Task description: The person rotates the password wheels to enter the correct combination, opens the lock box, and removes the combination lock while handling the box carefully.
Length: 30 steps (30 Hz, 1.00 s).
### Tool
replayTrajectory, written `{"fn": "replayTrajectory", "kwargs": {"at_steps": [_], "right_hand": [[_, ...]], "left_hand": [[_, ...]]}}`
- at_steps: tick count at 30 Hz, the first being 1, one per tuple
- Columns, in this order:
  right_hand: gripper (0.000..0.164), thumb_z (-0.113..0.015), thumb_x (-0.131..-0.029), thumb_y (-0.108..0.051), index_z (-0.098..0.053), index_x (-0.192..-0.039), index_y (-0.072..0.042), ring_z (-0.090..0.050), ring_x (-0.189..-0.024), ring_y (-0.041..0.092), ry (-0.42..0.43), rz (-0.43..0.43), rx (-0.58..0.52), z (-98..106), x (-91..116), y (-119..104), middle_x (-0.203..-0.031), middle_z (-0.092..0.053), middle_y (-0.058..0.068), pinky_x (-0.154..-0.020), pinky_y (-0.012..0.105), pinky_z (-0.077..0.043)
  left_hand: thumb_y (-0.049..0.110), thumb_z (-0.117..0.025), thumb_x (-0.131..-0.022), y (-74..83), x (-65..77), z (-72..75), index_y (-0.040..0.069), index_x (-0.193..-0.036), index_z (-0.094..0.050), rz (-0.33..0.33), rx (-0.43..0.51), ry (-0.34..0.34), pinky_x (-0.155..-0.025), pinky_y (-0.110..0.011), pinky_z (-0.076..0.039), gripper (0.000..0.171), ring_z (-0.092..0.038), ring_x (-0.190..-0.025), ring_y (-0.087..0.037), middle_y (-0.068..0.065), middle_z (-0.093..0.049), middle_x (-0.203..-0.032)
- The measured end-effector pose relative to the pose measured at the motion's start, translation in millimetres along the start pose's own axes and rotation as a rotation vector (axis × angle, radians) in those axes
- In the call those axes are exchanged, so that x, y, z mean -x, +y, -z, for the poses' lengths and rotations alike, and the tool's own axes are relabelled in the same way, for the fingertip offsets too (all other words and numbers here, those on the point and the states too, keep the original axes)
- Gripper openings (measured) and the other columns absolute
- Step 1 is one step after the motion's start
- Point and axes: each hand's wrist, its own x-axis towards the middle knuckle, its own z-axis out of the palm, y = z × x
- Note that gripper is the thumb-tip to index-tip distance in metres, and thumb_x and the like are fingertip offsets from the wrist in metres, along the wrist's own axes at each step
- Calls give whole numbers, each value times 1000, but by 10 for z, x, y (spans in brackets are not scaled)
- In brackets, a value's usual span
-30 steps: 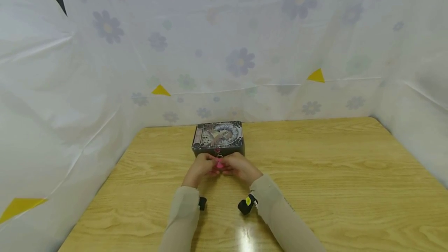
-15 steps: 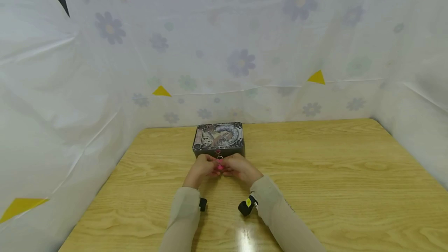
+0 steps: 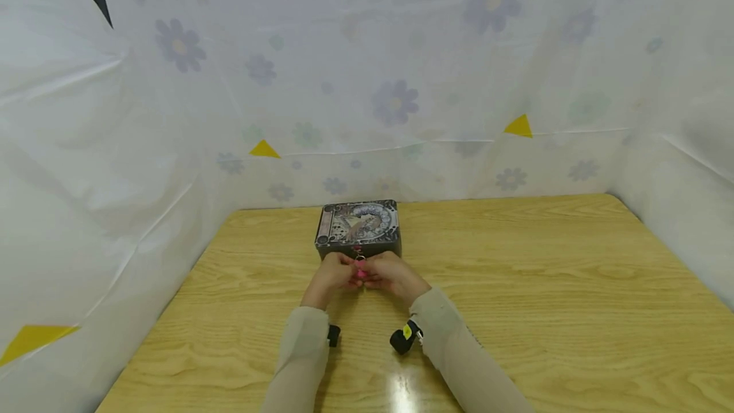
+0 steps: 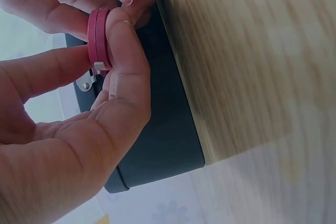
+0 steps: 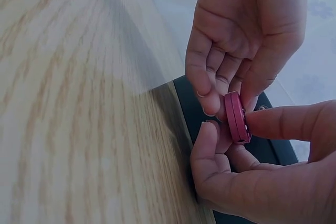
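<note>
The pink padlock point(image 3: 360, 266) is at the near wall of the dark printed tin box point(image 3: 358, 223), its silver shackle point(image 3: 360, 258) up by the metal latch point(image 4: 85, 81). Fingers of the left hand point(image 3: 334, 273) pinch its body from one side, and those of the right hand point(image 3: 392, 271) pinch it from the other, thumb against one face. The step in hand appears to be working the lock at the latch; whether the shackle is fastened cannot be told. The next move probably calls for one hand steadying the body while the other makes a small, controlled turn or pull. The box stands near the counter's point(image 3: 545, 279) far edge, close to the white floral sheet point(image 3: 395, 50), so pushing forward has little room. More space lies toward the person and to the right; the left edge is nearer.
</note>
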Motion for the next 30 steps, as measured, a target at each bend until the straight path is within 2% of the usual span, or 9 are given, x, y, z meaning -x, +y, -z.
{"fn": "replayTrajectory", "kwargs": {"at_steps": [13,18,30], "right_hand": [[20,-50,-95,-1,-60,-103,15,-55,-61,8,-30,63,67,-16,12,11,-68,-57,0,-60,21,-50],[20,-49,-95,0,-60,-104,15,-55,-62,9,-16,55,67,-13,6,17,-70,-57,1,-61,21,-50],[24,-52,-95,1,-58,-113,16,-58,-67,11,24,12,15,-33,12,-11,-76,-61,5,-63,21,-51]], "left_hand": [[-9,-47,-91,-6,3,0,-15,-99,-54,-6,-26,10,-66,-34,-58,12,-59,-58,-15,-15,-59,-80],[-8,-48,-92,-3,0,-6,-14,-97,-54,-4,-36,9,-64,-33,-58,10,-59,-57,-14,-15,-60,-78],[-9,-47,-91,29,11,-4,-16,-100,-54,7,8,17,-67,-36,-58,13,-60,-57,-15,-16,-57,-82]]}}
